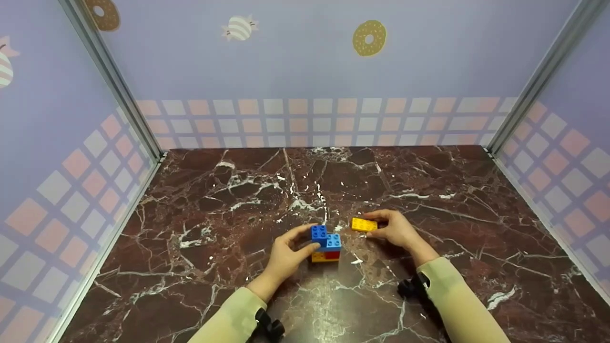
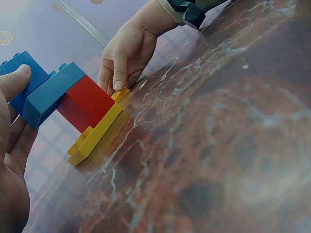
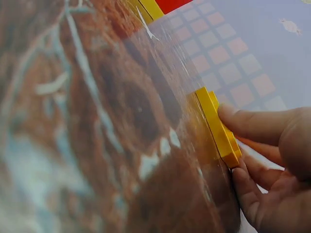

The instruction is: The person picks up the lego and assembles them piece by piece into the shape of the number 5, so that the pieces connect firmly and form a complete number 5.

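My left hand (image 1: pixel 284 257) pinches a block stack (image 1: pixel 330 246), my right hand (image 1: pixel 397 231) a yellow brick (image 1: pixel 363 225), both between the two and likely light, stiff, best held by their sides.

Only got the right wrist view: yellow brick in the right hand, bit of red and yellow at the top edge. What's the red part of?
Observer: A stack with a dark blue brick on top.
Operator: Anything holding it?
Observer: Yes, the left hand; its thumb is on the dark blue brick.
Operator: Does the red brick cover the whole yellow base?
Observer: No, the left wrist view shows studs uncovered at one end of the base.
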`<state>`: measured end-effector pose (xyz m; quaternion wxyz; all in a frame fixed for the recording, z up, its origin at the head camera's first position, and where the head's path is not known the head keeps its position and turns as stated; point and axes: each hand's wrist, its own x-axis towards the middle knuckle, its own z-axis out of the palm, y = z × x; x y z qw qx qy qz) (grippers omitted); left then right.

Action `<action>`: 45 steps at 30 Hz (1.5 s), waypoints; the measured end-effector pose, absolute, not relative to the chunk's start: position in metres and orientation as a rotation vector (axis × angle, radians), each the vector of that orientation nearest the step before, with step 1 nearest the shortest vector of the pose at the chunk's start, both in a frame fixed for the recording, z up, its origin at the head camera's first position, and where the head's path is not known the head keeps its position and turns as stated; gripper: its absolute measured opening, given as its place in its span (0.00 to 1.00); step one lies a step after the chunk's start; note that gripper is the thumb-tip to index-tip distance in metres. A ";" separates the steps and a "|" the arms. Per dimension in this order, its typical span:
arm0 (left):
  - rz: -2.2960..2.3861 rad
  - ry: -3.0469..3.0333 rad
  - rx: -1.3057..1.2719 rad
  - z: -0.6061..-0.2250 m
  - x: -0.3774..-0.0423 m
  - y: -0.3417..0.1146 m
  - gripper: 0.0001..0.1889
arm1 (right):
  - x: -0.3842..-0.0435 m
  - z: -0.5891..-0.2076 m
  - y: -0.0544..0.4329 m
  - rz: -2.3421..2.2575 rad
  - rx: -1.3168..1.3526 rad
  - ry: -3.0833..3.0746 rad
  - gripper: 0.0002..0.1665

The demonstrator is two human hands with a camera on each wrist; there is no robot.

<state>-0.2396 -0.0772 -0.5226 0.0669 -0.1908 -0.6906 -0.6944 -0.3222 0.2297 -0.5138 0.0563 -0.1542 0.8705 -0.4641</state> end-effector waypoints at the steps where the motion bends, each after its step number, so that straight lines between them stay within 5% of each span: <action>1: -2.093 -2.082 -0.576 -0.522 -0.239 -0.077 0.25 | -0.322 -0.514 0.229 -1.383 -0.468 2.662 0.29; 45: -2.106 -2.079 -0.592 -0.520 -0.239 -0.078 0.26 | -0.297 -0.477 0.202 -1.593 -0.652 2.580 0.23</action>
